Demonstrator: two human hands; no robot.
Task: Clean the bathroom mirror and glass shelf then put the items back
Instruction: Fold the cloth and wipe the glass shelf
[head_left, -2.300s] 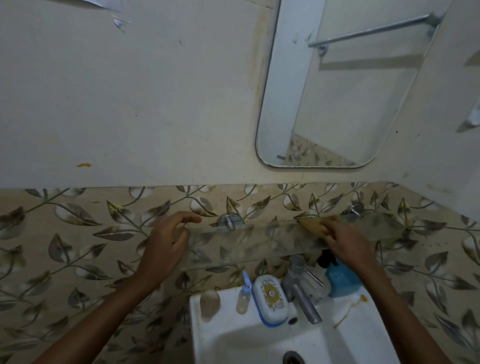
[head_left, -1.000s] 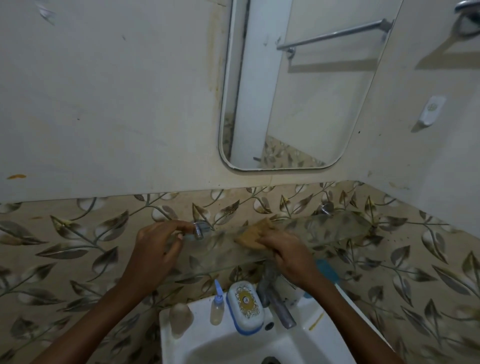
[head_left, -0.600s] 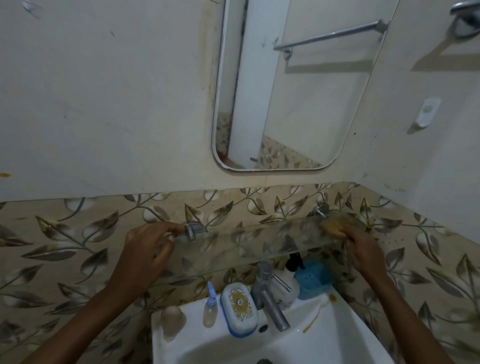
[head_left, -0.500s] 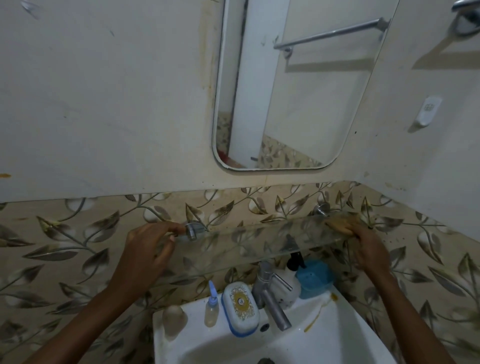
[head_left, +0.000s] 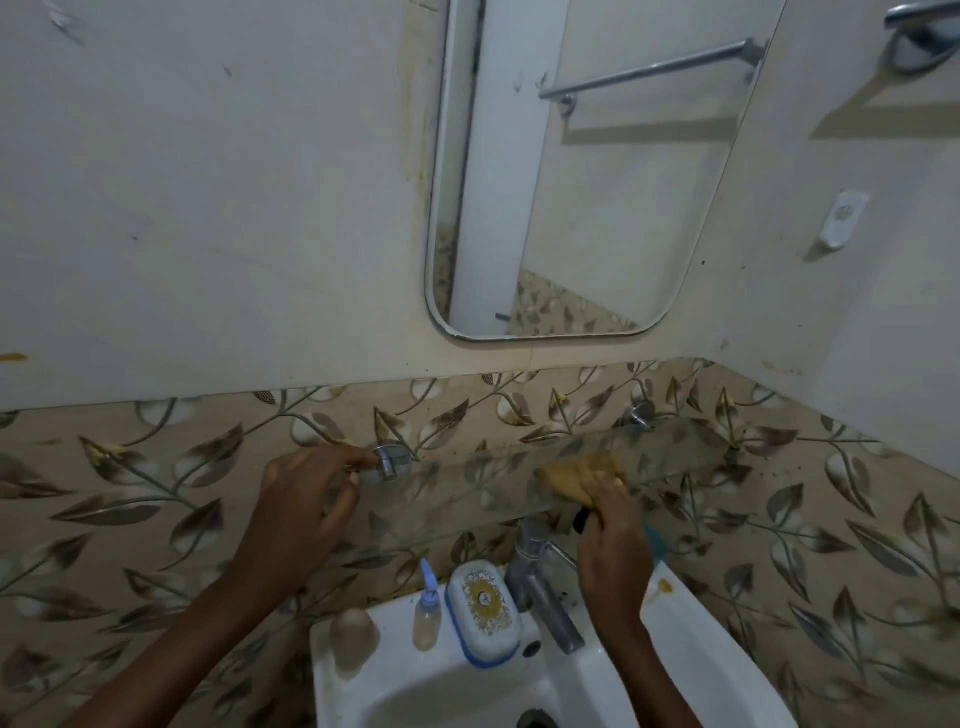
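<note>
Yellow sponge pressed onto glass shelf under right hand's curled fingers; left hand pinches its end.

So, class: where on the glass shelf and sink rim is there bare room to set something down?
Glass shelf: bare between left hand and sponge, and from sponge to the right bracket. Sink back rim is crowded: bottle, soap box, tap. Its right rim is freer.

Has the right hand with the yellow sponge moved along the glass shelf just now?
Yes. The right hand slid the yellow sponge leftward along the glass shelf, away from the right metal bracket, toward the steel tap.
</note>
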